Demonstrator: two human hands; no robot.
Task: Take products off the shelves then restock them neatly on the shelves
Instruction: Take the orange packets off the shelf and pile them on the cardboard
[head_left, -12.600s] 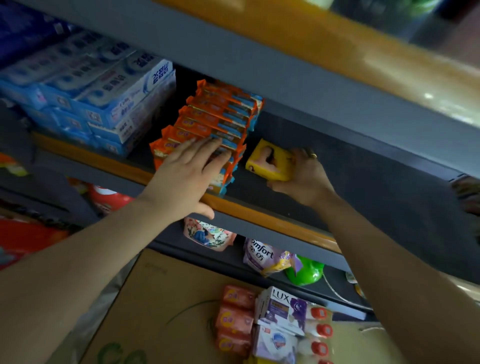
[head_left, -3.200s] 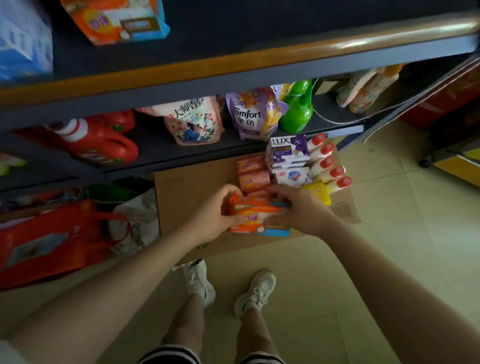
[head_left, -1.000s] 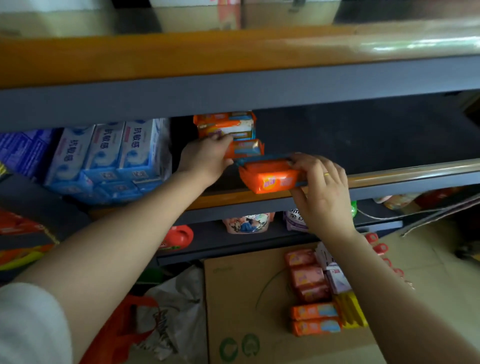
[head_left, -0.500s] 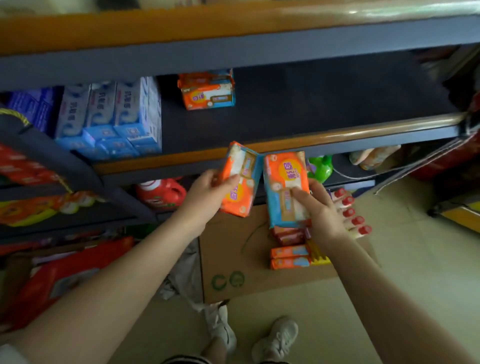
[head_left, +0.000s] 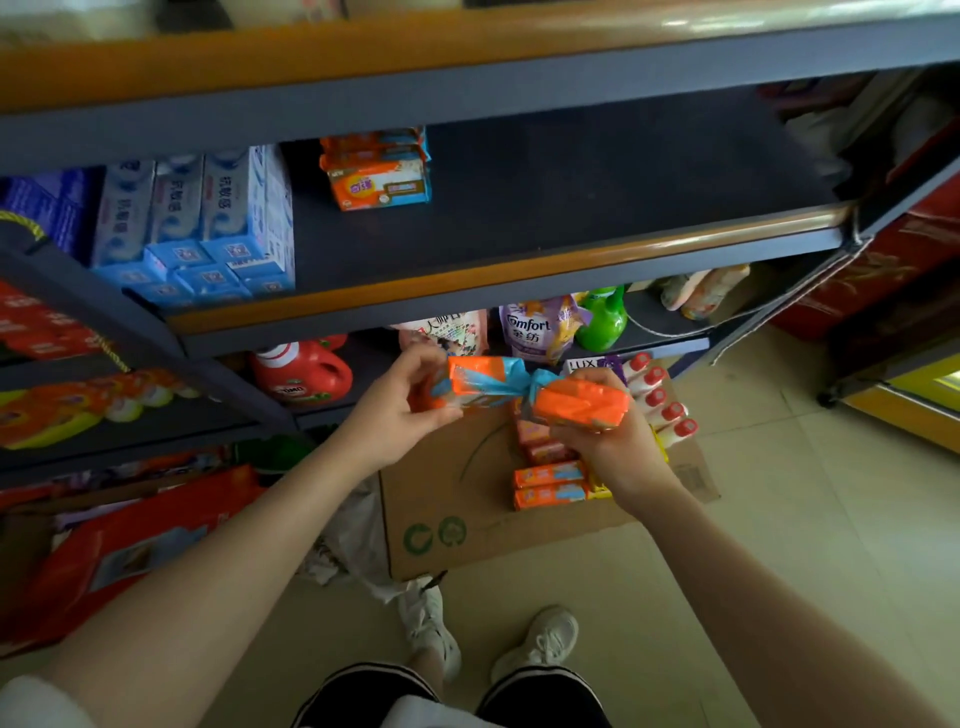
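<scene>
At the far left, red packages (head_left: 36, 325) run out of view past the frame edge, and a dark slanted shelf brace (head_left: 130, 332) cuts across them. On the middle shelf (head_left: 571, 208), blue-and-white boxes (head_left: 208, 218) fill the left end up to the orange front lip, while a small stack of orange soap packs (head_left: 376, 174) sits further back, its top partly hidden under the shelf above; to the right of that stack the dark shelf board lies bare all the way to the corner post. Below, a red detergent jug (head_left: 301, 371) stands half tucked under the shelf edge. The left hand (head_left: 400, 410) has its grip curled round an orange-and-blue soap pack (head_left: 480, 382), thumb under, fingers over; the pack is blurred and its print unreadable. Its blue end touches a second orange soap pack (head_left: 582, 405), which the right hand (head_left: 618, 441) clasps from beneath with fingers wrapped up its side. Both packs hang in the air in front of the lower shelf, above a flattened cardboard sheet (head_left: 457, 519) on the tiled floor (head_left: 805, 519). More soap bars (head_left: 550, 480) and red-capped bottles (head_left: 660, 400) lie on the cardboard, partly covered by the right hand. White shoes (head_left: 431, 623) stand just short of the cardboard's near edge.
</scene>
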